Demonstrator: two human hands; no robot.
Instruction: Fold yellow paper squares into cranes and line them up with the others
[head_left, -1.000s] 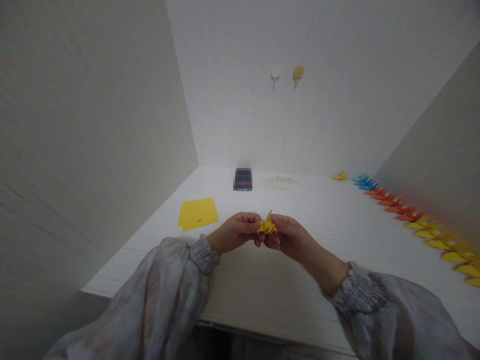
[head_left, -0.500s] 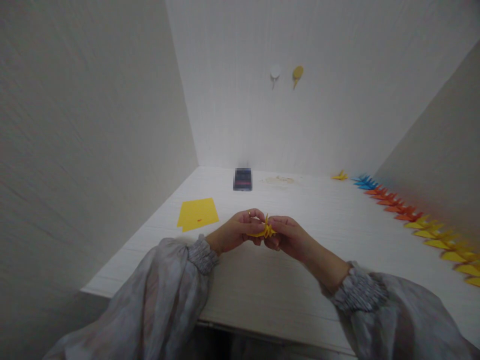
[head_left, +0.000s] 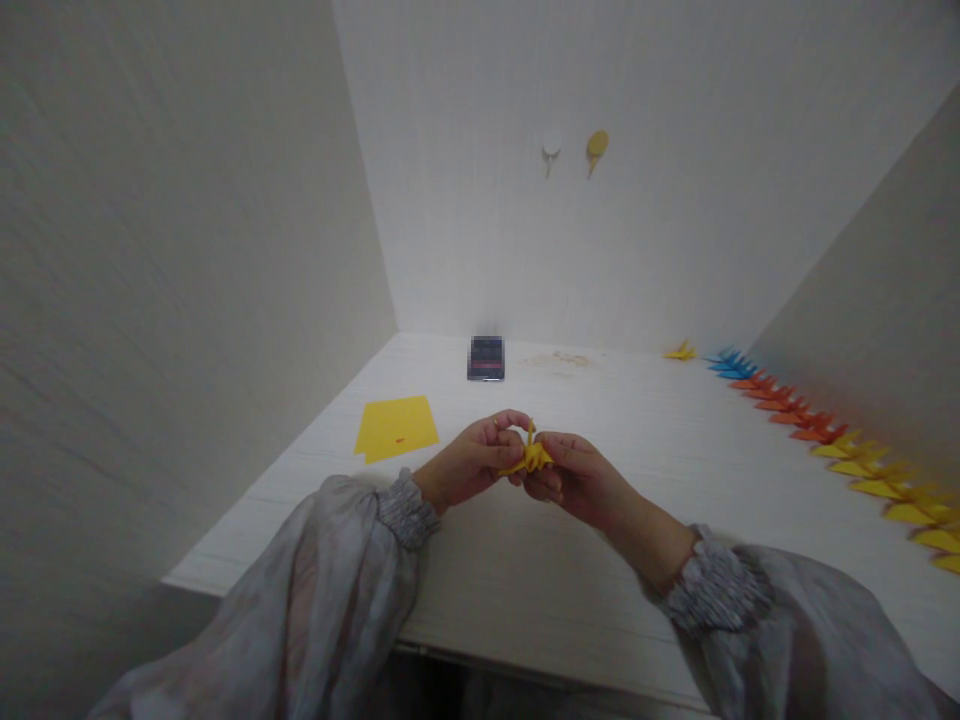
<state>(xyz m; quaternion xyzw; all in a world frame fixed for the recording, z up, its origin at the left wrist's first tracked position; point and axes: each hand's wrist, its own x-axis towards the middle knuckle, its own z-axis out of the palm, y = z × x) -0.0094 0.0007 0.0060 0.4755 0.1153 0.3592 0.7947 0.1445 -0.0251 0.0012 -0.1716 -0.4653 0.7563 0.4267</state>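
Yellow paper figure (head_left: 531,457), small and folded, with one point standing upward, held just above the white table (head_left: 525,580) between both hands; left hand (head_left: 472,465) closes on its left side, thumb and curled fingertips pinching the paper; right hand (head_left: 577,480) pinches its right side in the same way, fingers bent under it, so that the lower part of the figure is hidden by the fingertips; the two hands nearly touch around the figure; loose grey sleeves (head_left: 337,570) cover both forearms on the near side of the figure; left of the figure and a little beyond it, a flat yellow sheet (head_left: 396,427) lies on the table, apart from the hands; straight beyond the figure, a dark flat device (head_left: 486,358) lies near the back wall, its face blurred; to the right of the figure, well apart, a row of folded pieces runs along the side wall, blue (head_left: 729,364) farthest, then orange (head_left: 784,410), then yellow (head_left: 892,490) nearest; a single yellow folded piece (head_left: 680,351) lies just left of the row's blue far end; high above and beyond the figure, a white hook (head_left: 552,145) and a yellow hook (head_left: 597,146) sit side by side on the back wall.
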